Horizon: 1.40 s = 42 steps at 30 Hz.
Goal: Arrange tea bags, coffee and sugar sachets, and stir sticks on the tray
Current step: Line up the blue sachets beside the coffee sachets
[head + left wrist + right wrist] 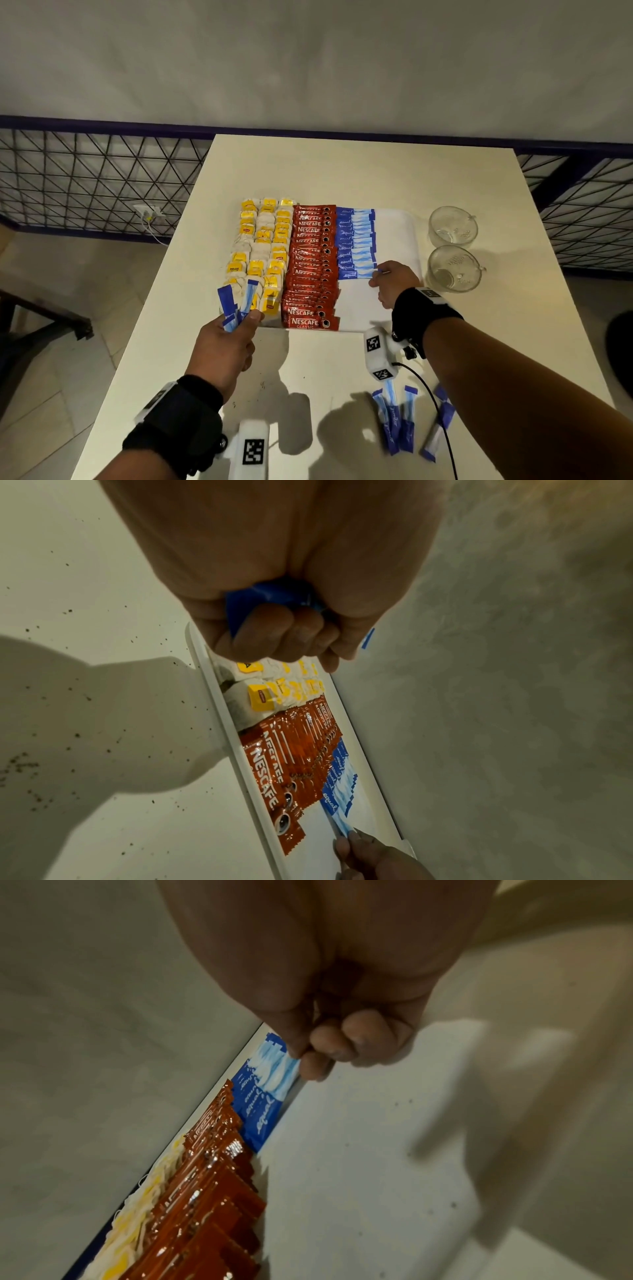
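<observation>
Two risks stand out. First, the right hand (394, 282) pinches the end of the nearest sugar sachet (356, 273) between thumb and fingertip at the near end of the blue row; a drag sideways could skew the overlapped sachets behind it or nudge the coffee sachets (313, 270) touching them. Second, the left hand (224, 346) holds a small fan of spare blue sachets (236, 303), fingers curled tight round their lower ends, hovering over the tea bags (262, 253); a loosened grip would drop them onto that block. Counts, head view: one white tray (399, 236); three columns of tea bags; one red row, too overlapped to count; roughly a dozen blue sachets laid; about three in the fan; four or five loose sachets (399, 419) on the table (342, 164); two glass cups (452, 248); stir sticks not seen.
</observation>
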### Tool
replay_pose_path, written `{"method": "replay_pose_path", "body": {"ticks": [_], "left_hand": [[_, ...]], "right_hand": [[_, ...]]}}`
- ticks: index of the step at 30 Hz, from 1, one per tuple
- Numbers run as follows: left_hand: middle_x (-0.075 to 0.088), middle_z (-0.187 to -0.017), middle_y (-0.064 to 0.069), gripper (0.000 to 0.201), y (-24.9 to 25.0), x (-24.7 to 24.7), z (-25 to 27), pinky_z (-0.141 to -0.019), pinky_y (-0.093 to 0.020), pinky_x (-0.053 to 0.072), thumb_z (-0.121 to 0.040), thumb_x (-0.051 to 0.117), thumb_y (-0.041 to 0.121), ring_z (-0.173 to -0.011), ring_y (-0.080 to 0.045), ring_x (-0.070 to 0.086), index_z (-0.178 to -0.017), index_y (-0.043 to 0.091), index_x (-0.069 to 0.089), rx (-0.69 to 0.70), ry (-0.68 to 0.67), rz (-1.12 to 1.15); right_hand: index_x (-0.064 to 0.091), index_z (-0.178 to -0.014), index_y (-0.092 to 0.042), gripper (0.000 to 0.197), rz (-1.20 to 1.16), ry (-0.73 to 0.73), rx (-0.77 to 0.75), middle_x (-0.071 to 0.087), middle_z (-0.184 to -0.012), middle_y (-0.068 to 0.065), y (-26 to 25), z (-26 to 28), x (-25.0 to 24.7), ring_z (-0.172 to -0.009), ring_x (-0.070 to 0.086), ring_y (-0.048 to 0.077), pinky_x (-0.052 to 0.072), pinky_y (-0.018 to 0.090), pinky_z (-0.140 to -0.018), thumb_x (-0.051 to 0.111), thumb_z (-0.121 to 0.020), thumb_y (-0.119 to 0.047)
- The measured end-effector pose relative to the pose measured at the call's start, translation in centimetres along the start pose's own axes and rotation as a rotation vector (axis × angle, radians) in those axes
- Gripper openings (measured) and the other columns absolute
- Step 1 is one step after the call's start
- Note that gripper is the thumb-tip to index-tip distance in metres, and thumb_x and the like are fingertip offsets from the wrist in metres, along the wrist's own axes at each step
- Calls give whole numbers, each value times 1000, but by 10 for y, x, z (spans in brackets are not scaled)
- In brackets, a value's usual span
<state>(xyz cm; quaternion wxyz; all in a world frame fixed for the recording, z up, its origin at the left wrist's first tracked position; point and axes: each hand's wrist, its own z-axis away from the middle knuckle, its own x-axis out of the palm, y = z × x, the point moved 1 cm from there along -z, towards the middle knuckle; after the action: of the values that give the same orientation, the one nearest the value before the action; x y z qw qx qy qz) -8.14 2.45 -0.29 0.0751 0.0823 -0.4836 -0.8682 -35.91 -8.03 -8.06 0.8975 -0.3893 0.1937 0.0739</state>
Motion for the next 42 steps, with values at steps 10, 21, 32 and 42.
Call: {"method": "replay_pose_path", "body": {"ticks": [10, 21, 32, 42], "left_hand": [[29, -51, 3, 16, -1, -1, 0, -42, -24, 26, -96, 58, 19, -45, -10, 23, -81, 13, 54, -5, 6, -7], [29, -53, 0, 16, -2, -4, 1, -44, -25, 26, -95, 58, 22, -45, -11, 24, -94, 6, 57, -4, 5, -8], [39, -61, -7, 21, 20, 40, 19, -45, -22, 17, -100, 47, 13, -41, -13, 23, -84, 4, 58, -5, -296, 111], [41, -59, -8, 19, 23, 76, 43, -41, -18, 23, -95, 56, 13, -39, -11, 24, -78, 5, 52, 70, -295, 157]], "right_hand": [[62, -99, -20, 25, 379, 148, -84, 70, -101, 4, -5, -2, 3, -94, 64, 27, 53, 39, -89, 57, -89, -42], [52, -106, -13, 32, 462, 182, -45, 63, -110, 11, -11, -2, 4, -96, 60, 30, 47, 31, -76, 61, -90, -38], [59, -90, -34, 20, 45, -345, -495, 70, -82, -5, -58, 109, 16, -60, 56, 10, 43, 25, -61, 49, -94, -51], [58, -74, -18, 18, -246, -293, -551, 62, -64, 3, -48, 140, -23, -47, 46, 13, 39, 27, -50, 63, -91, -13]]}}
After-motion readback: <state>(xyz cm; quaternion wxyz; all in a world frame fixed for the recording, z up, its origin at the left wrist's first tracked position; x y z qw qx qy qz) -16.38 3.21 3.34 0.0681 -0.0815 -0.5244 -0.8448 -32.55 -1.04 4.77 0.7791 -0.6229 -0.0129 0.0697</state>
